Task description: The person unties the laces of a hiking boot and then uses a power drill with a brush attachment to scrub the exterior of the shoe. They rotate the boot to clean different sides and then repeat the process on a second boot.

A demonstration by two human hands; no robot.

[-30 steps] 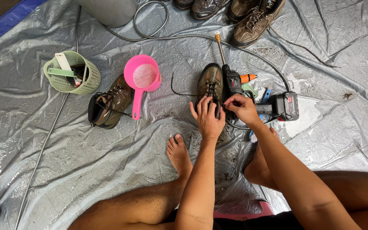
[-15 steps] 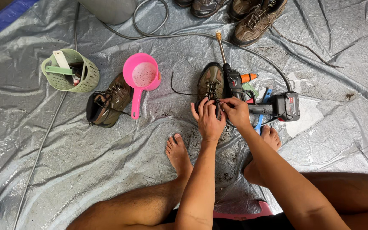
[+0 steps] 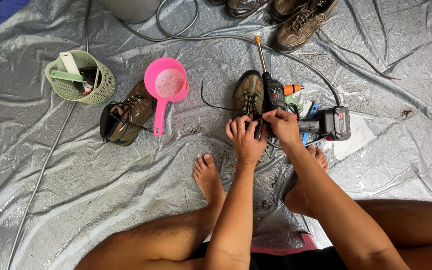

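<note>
Head view, looking down on a crinkled silver plastic tarp (image 3: 76,200), takes the brown hiking boot (image 3: 248,95) near the middle as its landmark. Far to the left of that boot stands a pale green perforated plastic basket (image 3: 83,80), round, with flat tools poking out. Between basket and boot lies a second brown boot (image 3: 126,114) tipped on its side, laces loose, and just right of it a glossy pink plastic ladle (image 3: 165,85) with a round bowl holding foamy water and a long straight handle. At the landmark boot's near end, the left hand (image 3: 245,137) lies on the laced collar, fingers curled narrowly around the laces. Beside it the right hand (image 3: 282,125) pinches the same laces between thumb and fingertips, close against the left. Touching the boot's right flank is a black cordless spray gun (image 3: 321,125) with a slim brass-tipped lance, an orange knob and a blocky battery. Beyond the boot a grey rubber hose (image 3: 216,37) curves over the tarp, and more worn boots (image 3: 298,22) sit beyond it.
</note>
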